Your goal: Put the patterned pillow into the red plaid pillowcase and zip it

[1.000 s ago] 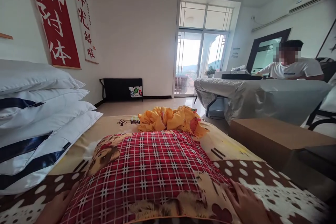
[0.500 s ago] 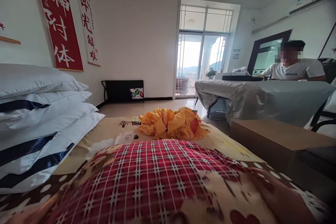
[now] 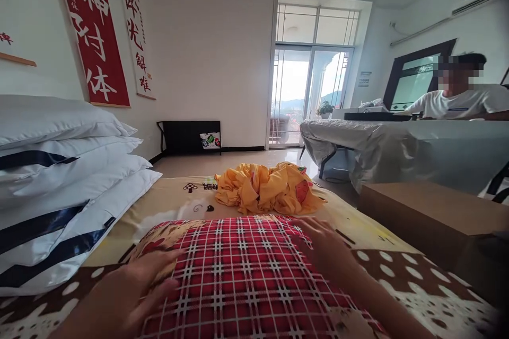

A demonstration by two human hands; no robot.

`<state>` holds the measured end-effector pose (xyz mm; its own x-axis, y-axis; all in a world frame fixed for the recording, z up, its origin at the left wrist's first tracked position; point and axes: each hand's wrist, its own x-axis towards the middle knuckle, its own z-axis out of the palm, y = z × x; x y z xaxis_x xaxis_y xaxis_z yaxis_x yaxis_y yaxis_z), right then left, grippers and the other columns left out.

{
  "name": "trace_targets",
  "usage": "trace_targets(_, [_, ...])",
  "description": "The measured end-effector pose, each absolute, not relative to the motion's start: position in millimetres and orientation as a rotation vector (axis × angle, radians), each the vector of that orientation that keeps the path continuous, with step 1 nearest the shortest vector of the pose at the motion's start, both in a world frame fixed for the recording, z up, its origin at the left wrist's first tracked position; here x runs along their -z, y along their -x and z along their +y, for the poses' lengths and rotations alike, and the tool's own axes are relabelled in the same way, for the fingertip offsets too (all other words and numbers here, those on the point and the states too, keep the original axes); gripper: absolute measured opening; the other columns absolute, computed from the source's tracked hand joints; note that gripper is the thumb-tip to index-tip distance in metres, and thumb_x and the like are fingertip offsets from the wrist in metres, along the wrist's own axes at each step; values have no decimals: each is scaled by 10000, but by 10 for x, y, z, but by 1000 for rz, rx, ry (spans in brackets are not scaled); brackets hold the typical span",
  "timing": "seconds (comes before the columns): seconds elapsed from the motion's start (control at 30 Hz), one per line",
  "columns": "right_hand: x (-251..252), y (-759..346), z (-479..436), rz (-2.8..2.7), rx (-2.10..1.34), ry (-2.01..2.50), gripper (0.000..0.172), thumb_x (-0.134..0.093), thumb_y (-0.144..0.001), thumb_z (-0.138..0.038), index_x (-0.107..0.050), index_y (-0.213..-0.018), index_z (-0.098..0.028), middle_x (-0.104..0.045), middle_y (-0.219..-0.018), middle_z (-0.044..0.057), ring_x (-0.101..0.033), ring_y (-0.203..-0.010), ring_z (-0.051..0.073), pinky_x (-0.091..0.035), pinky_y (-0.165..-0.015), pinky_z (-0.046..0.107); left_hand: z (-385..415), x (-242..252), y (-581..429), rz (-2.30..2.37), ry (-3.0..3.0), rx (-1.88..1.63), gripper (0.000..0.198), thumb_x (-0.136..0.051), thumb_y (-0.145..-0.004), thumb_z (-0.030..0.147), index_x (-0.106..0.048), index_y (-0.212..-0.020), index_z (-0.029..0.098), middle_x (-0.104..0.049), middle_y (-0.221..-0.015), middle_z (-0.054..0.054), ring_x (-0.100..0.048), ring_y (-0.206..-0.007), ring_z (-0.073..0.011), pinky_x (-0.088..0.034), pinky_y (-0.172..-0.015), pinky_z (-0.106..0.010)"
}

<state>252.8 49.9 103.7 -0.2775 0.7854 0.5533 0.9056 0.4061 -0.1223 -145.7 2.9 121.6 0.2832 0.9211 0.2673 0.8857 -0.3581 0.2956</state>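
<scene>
A red plaid pillow with tan printed patches lies on the patterned bedding. On its left side rests my left hand, fingers apart and pointing right across the cloth. My right hand lies on the pillow's far right corner, fingers stretched out; they are somewhat blurred. Just beyond the pillow is a crumpled yellow-orange cloth, touched by neither hand.
White pillows with dark blue bands are stacked at the left. A brown box stands at the right. Behind it, a person sits at a plastic-covered table.
Both hands now show clearly on top of the pillow. The pillow lies flatter, with its tan printed cloth at the right front drawn back. The view has shifted slightly.
</scene>
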Motion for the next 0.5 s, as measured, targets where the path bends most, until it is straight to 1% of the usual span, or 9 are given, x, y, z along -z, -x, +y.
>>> trace_targets(0.07, [-1282,-1960,708,-2413,125,1290,298,-437,-932,-347,-642,-1109,-224,-667,-1161,89,-607,-1061,254,-455,-895,403,259,-1505,1081,1457,-2450,-183,413,-502,-869,488,-565,-1275,438,-596,-1331,76,-549,-1222,-232,-442,-1033,-343])
trace_targets(0.1, [-1343,-1736,827,-2538,26,1241,272,-451,-925,-312,-653,-1082,-218,-681,-1126,82,-618,-1038,245,-445,-898,387,456,-1598,882,1401,-2420,-1,390,-505,-874,402,-596,-1253,396,-612,-1314,50,-565,-1201,-228,-442,-1022,-333])
trace_targets(0.17, [-1328,-1433,1083,-2651,-127,1205,260,-500,-891,-264,-653,-1095,-214,-683,-1135,76,-608,-1068,234,-417,-919,349,920,-1616,541,1562,-2366,147,343,-486,-857,233,-686,-1132,272,-682,-1194,-45,-623,-1098,-246,-472,-949,-335])
trace_targets(0.2, [-1255,-1354,1210,-2644,-157,1230,286,-509,-886,-262,-639,-1134,-208,-670,-1173,86,-593,-1101,238,-399,-937,346,1143,-1536,425,1662,-2338,144,334,-480,-844,198,-702,-1093,172,-687,-1155,-135,-636,-1065,-296,-483,-917,-381])
trace_targets(0.23, [-1147,-1319,1326,-2608,-170,1276,316,-500,-895,-279,-620,-1178,-200,-654,-1211,98,-579,-1130,246,-383,-953,351,1335,-1407,352,1755,-2316,116,343,-459,-852,189,-692,-1092,114,-665,-1171,-193,-623,-1085,-325,-469,-924,-412])
trace_targets(0.27, [-1014,-1321,1429,-2557,-175,1337,336,-468,-920,-312,-609,-1201,-193,-646,-1227,110,-576,-1137,256,-374,-957,362,1486,-1243,320,1804,-2301,78,362,-411,-882,201,-684,-1091,90,-653,-1180,-217,-613,-1103,-327,-457,-935,-418])
trace_targets(0.37, [-591,-1462,1648,-2436,-250,1519,433,-309,-983,-404,-667,-1084,-182,-706,-1095,109,-637,-1016,256,-407,-866,350,1708,-714,420,1814,-2269,-38,472,-255,-953,278,-680,-1090,125,-673,-1163,-178,-620,-1101,-268,-444,-946,-367])
trace_targets(0.43, [-393,-1605,1743,-2398,-323,1584,494,-285,-980,-465,-698,-983,-193,-726,-1031,96,-657,-951,246,-419,-788,319,1755,-470,585,1791,-2247,-92,500,-242,-953,348,-689,-1074,162,-695,-1125,-150,-635,-1067,-251,-448,-933,-350])
trace_targets(0.5, [-287,-1775,1822,-2362,-377,1626,520,-301,-962,-514,-709,-928,-194,-728,-1013,103,-662,-917,248,-419,-743,309,1802,-357,800,1789,-2215,-126,526,-255,-933,425,-702,-1056,175,-705,-1108,-146,-643,-1047,-261,-451,-931,-359])
